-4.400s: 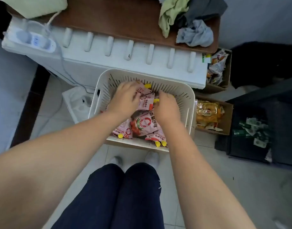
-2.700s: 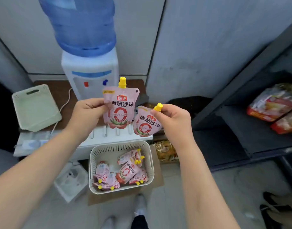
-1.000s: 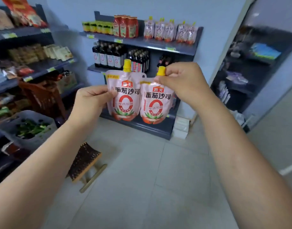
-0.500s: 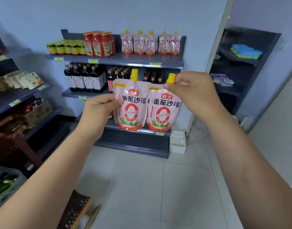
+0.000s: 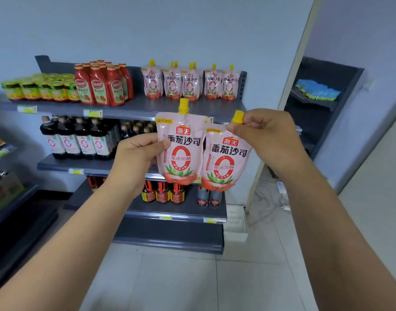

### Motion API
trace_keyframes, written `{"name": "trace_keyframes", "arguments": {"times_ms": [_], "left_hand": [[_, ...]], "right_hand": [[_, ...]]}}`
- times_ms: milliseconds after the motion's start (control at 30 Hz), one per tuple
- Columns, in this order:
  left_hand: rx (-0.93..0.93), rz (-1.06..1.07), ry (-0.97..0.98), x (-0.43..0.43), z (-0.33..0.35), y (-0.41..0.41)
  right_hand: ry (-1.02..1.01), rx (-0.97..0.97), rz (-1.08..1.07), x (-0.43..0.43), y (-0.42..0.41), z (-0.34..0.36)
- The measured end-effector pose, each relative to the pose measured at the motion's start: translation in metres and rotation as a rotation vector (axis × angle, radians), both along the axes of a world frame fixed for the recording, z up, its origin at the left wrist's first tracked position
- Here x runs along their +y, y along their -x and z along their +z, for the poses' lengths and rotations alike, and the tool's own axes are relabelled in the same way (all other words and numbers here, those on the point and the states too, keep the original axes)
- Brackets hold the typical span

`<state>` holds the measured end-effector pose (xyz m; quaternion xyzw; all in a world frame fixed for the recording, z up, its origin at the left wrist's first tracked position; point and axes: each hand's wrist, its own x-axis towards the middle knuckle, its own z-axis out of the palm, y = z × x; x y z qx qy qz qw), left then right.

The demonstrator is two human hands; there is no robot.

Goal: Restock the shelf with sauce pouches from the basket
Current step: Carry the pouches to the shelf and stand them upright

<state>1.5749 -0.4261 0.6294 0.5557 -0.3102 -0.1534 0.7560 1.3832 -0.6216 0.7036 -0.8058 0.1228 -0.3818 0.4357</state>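
- Pinching one sauce pouch (image 5: 181, 153) by its edge, the left hand (image 5: 136, 153) holds it upright.
- The right hand (image 5: 266, 133) pinches the second pouch (image 5: 224, 162) by its cap (image 5: 237, 116), hanging it ready for the top shelf (image 5: 129, 111).

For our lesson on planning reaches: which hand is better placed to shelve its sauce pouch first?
Probably left. The left hand grips the left pouch by the side, upright, its cap just under the top shelf below the matching row. The right hand pinches the right pouch by the spout, hanging lower.
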Motion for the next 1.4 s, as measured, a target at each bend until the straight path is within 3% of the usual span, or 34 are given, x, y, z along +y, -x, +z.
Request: {"name": "trace_keyframes", "arguments": {"times_ms": [500, 700, 1000, 1400], "left_hand": [[-0.001, -0.085, 0.014, -0.167, 0.035, -0.183], [-0.105, -0.033, 0.059, -0.264, 0.054, -0.24], [-0.261, 0.08, -0.019, -0.414, 0.045, -0.312], [-0.318, 0.063, -0.193, -0.474, 0.036, -0.358]], "right_hand": [[0.046, -0.007, -0.116, -0.137, -0.167, 0.009], [0.149, 0.021, -0.135, -0.225, -0.225, 0.02], [0.13, 0.065, -0.141, -0.363, -0.293, 0.035], [0.079, 0.18, -0.189, -0.42, -0.345, 0.038]]}}
